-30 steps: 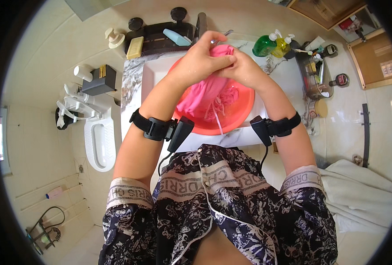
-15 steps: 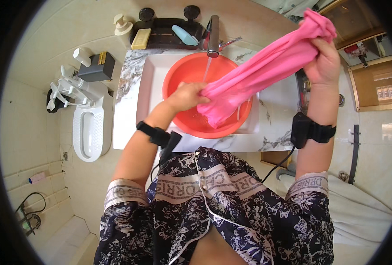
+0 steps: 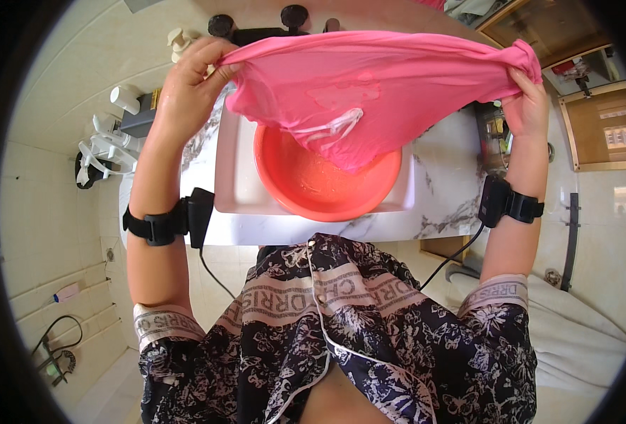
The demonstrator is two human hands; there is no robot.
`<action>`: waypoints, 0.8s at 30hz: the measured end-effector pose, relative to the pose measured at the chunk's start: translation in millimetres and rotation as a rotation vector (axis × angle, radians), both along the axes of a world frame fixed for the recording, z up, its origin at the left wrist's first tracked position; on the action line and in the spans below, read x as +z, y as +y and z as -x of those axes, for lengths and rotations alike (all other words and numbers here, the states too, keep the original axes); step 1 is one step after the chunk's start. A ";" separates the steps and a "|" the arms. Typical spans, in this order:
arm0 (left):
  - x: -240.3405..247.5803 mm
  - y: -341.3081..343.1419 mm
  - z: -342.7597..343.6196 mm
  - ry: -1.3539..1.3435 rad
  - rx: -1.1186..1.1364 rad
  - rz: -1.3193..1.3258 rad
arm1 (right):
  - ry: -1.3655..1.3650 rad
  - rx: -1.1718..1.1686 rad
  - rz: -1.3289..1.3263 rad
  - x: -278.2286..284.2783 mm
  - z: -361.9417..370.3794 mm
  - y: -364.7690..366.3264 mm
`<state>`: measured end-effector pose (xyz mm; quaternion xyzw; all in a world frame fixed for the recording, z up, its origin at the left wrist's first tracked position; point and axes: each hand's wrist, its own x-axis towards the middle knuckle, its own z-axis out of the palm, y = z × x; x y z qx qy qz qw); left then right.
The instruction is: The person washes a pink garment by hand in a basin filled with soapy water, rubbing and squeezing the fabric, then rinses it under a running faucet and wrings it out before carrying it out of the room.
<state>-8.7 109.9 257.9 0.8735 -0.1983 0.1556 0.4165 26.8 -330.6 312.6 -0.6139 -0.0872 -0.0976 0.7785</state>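
Note:
A wet pink garment is stretched wide above the orange-red basin. My left hand pinches its left end, thumb and fingers closed on the cloth. Its right end is bunched in my right hand, held at about the same height. A shiny wet patch and a white streak show on the fabric, whose lower edge droops over the basin's far part. The basin sits in the white sink and has some liquid at its bottom. Most of the faucet is hidden behind the garment.
A marbled counter surrounds the sink. Behind the garment stand a black rack and a cream pump bottle. To the left are a dark box and a white cylinder. An open wooden cabinet is at the right.
My left hand has moved up and left from over the basin, spreading the garment from a slanted bundle into a wide sheet. My right hand has shifted slightly downward, still gripping its end.

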 end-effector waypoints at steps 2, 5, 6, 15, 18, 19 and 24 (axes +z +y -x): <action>-8.2 -10.7 3.8 -0.068 -0.020 0.019 | -0.005 0.067 -0.085 -22.2 2.3 -8.2; -57.7 -35.5 16.9 0.086 -0.110 0.244 | 0.180 0.154 -0.246 -84.5 18.6 -8.5; -80.5 -48.9 28.6 0.435 -0.048 0.299 | 0.259 0.233 -0.223 -114.1 24.5 -5.5; -186.1 -73.1 38.3 1.059 -0.239 -0.048 | 0.699 0.357 0.558 -278.0 39.8 38.1; -195.4 -73.2 15.9 0.742 0.101 0.065 | 0.572 0.155 0.757 -272.4 11.1 55.0; -201.9 -72.8 11.5 0.622 0.151 -0.051 | 0.442 0.020 0.975 -264.7 3.4 70.1; -241.3 -116.6 15.0 0.759 0.070 -0.737 | 0.459 0.276 1.642 -288.5 16.0 146.1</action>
